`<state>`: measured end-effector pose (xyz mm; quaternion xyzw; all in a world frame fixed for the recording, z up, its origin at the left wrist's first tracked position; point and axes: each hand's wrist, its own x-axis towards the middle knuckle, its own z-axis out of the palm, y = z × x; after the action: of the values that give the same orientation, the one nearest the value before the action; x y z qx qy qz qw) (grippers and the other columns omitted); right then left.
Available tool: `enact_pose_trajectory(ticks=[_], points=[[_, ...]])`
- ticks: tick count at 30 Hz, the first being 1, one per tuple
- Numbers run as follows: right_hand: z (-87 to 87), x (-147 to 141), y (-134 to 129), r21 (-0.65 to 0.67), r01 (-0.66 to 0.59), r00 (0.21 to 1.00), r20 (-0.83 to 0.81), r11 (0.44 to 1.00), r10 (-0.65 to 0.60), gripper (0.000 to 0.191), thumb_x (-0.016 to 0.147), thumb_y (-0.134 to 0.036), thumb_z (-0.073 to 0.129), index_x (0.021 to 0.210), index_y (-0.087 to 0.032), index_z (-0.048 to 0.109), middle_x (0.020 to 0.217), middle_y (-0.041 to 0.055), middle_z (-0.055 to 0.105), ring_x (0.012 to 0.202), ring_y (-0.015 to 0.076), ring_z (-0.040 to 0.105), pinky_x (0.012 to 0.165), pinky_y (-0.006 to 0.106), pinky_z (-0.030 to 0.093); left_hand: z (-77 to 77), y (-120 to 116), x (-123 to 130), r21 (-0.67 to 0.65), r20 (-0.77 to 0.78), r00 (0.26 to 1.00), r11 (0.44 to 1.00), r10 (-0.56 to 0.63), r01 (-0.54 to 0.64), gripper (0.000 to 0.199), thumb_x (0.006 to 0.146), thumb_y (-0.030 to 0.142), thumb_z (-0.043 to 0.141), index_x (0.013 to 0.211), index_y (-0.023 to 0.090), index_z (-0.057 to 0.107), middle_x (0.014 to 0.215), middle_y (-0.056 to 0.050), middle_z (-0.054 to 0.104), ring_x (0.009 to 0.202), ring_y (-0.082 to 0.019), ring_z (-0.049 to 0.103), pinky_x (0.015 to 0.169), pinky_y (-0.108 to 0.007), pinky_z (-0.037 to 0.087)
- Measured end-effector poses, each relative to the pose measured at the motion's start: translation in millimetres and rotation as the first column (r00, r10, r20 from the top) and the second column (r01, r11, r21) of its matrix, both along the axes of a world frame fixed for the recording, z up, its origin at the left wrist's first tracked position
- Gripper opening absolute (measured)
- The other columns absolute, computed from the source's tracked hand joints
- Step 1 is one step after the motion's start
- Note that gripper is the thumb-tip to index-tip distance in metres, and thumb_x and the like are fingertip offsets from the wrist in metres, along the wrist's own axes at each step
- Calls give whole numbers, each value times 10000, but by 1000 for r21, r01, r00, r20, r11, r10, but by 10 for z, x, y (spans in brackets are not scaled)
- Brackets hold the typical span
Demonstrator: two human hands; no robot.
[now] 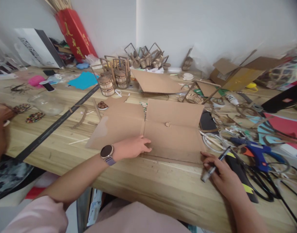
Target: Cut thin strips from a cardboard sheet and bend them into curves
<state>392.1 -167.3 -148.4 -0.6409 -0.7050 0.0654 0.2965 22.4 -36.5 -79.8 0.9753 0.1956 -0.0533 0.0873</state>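
A flattened brown cardboard sheet lies on the wooden table in front of me, its creased flaps spread. On it, near the upper middle, sits a small round brownish piece. My left hand, with a watch on the wrist, reaches over the sheet's lower middle; its fingers are apart and nothing shows in them. A pen is held in my right hand, beside the sheet's lower right corner, with the fingertips close to the cardboard edge.
Small woven baskets stand behind the sheet, with more cardboard beside them. At the right are a blue glue gun, cables and strips. Another person's hand is at the far left, near beads and a clear jar.
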Motion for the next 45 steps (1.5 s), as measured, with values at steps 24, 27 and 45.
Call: enact_pose_trajectory(ticks=[24,27,45], points=[[17,-30,-12,-8,30,999,-12,1000,-30,131,861,-358,499,832,-282,601,1205,75,714,1035,243,682,876,407,537,259,183,535,143,-122,963,956,-241,257,169,890,71,561,913,221,638,1086,-91,609,846,-214,557,601,-332,328],[32,-44,-21,-6,26,1000,-3,1000,-26,144,883,-354,486,826,-281,597,1203,80,713,1059,234,674,882,398,535,270,208,711,127,-112,946,940,-303,316,345,767,5,652,1002,257,636,1286,-89,579,1026,-267,545,733,-368,388],[306,-241,-180,180,341,921,-262,923,-289,213,936,-429,477,992,-252,581,1058,123,734,1083,288,665,939,459,499,-162,237,1179,-14,-67,910,913,-408,408,352,712,-8,564,657,331,643,1391,201,526,1354,-250,408,1071,-504,301]])
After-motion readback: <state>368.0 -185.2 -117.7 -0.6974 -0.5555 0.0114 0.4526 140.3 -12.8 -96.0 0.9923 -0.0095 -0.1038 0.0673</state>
